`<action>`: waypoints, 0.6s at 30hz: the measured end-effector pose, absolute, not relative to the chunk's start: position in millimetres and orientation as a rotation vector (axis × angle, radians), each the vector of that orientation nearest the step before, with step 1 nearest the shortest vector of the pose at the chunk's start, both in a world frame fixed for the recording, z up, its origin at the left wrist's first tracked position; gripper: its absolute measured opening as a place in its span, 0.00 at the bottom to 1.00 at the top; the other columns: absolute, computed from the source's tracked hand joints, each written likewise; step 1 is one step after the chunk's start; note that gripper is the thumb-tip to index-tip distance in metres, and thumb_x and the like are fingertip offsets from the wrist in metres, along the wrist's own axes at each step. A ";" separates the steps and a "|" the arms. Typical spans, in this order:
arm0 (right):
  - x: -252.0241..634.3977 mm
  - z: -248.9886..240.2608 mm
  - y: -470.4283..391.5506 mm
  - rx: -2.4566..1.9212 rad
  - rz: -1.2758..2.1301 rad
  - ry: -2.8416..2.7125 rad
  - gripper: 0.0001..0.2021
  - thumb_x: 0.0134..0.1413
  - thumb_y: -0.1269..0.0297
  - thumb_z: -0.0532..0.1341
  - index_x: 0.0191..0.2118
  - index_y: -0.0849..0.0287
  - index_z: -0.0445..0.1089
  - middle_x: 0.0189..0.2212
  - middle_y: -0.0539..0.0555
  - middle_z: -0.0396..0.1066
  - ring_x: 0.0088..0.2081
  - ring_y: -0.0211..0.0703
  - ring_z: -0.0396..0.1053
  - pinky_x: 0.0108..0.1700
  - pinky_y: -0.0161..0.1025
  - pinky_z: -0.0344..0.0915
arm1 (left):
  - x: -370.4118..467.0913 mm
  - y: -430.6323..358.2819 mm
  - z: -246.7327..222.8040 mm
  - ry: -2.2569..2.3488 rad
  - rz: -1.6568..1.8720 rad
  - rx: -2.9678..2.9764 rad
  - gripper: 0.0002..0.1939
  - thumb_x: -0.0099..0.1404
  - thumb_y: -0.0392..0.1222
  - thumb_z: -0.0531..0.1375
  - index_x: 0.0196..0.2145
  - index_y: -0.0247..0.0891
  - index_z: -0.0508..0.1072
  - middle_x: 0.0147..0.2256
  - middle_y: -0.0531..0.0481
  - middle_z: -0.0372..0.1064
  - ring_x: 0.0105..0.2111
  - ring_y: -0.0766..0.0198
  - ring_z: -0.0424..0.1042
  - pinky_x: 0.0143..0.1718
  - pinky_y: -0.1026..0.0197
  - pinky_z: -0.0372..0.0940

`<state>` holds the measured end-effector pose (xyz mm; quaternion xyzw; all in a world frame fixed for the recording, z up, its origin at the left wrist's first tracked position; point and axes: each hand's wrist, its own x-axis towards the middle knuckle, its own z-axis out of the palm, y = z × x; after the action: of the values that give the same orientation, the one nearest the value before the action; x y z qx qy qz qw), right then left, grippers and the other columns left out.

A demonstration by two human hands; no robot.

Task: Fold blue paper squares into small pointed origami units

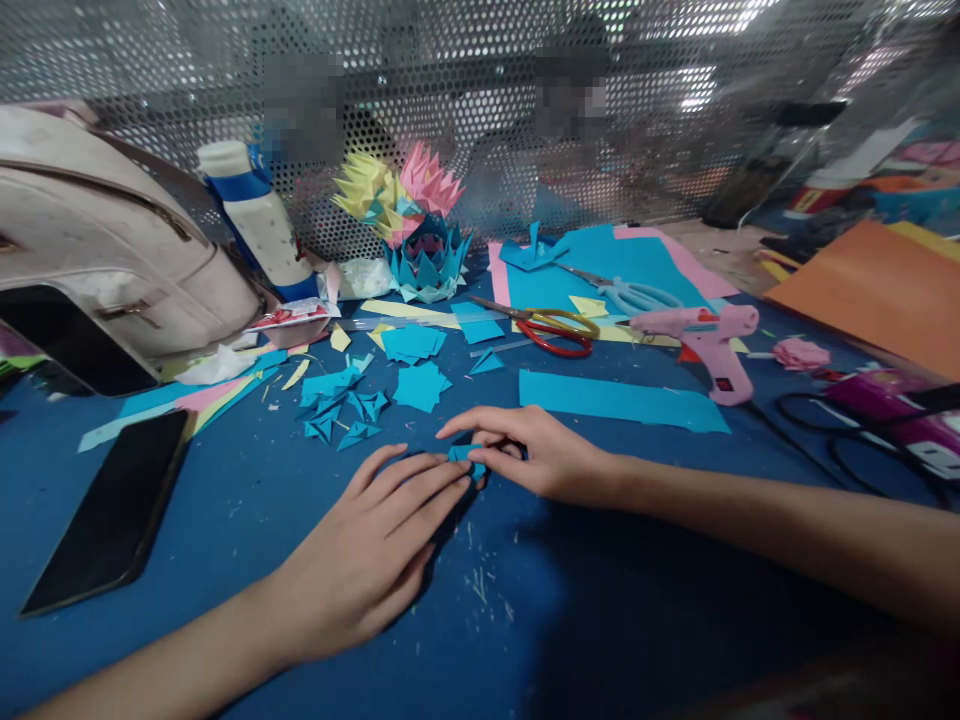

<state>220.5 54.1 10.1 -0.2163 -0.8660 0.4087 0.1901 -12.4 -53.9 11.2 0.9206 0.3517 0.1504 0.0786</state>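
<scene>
A small folded blue paper piece (pixel 466 456) lies between my hands at the middle of the blue table. My right hand (pixel 529 452) pinches it from the right with thumb and fingers. Palm down, my left hand (pixel 397 530) has its fingertips on the piece's left side, partly covering it. Just behind are folded blue triangles (pixel 330 405) and a stack of blue paper squares (pixel 421 386). A long blue strip (pixel 622 398) lies behind my right hand.
Red-handled scissors (pixel 559 332), light blue scissors (pixel 637 296) and a pink glue gun (pixel 701 335) lie behind. Paper flowers (pixel 427 260) stand by the mesh wall. Phones (pixel 112 510), a backpack (pixel 112 230) and a bottle (pixel 259 220) are left; orange paper (pixel 877 295) is right.
</scene>
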 end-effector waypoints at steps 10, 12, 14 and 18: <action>221.5 11.3 52.2 -0.581 1.020 -2.466 0.13 0.65 0.67 0.55 0.53 0.59 0.69 0.23 0.45 0.64 0.24 0.33 0.59 0.29 0.30 0.54 | -12.6 -56.8 16.4 0.937 0.386 2.800 0.30 0.67 0.30 0.51 0.67 0.38 0.55 0.64 0.46 0.60 0.66 0.56 0.52 0.69 0.41 0.25; 221.9 11.1 52.5 -0.569 1.013 -2.468 0.14 0.65 0.67 0.56 0.53 0.59 0.69 0.21 0.44 0.62 0.23 0.33 0.57 0.28 0.30 0.53 | -10.8 -56.5 16.8 0.920 0.404 2.810 0.29 0.68 0.31 0.51 0.66 0.37 0.56 0.62 0.46 0.63 0.65 0.58 0.56 0.69 0.42 0.23; 222.2 11.1 52.9 -0.558 1.010 -2.474 0.14 0.65 0.67 0.56 0.53 0.58 0.69 0.21 0.43 0.60 0.23 0.32 0.55 0.28 0.30 0.53 | -8.9 -56.0 16.9 0.894 0.401 2.849 0.28 0.70 0.30 0.50 0.66 0.35 0.56 0.61 0.46 0.65 0.64 0.60 0.58 0.69 0.44 0.20; 221.9 11.4 53.2 -0.541 1.071 -2.470 0.13 0.64 0.67 0.57 0.52 0.59 0.70 0.21 0.43 0.62 0.22 0.32 0.54 0.27 0.29 0.53 | -7.1 -55.6 17.1 0.849 0.363 2.939 0.27 0.71 0.31 0.50 0.67 0.35 0.56 0.61 0.45 0.65 0.65 0.59 0.58 0.67 0.42 0.15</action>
<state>221.9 53.2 11.4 -0.1931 -0.8820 0.3825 0.1965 -7.1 -55.6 17.1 0.9536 0.2755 0.1178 0.0306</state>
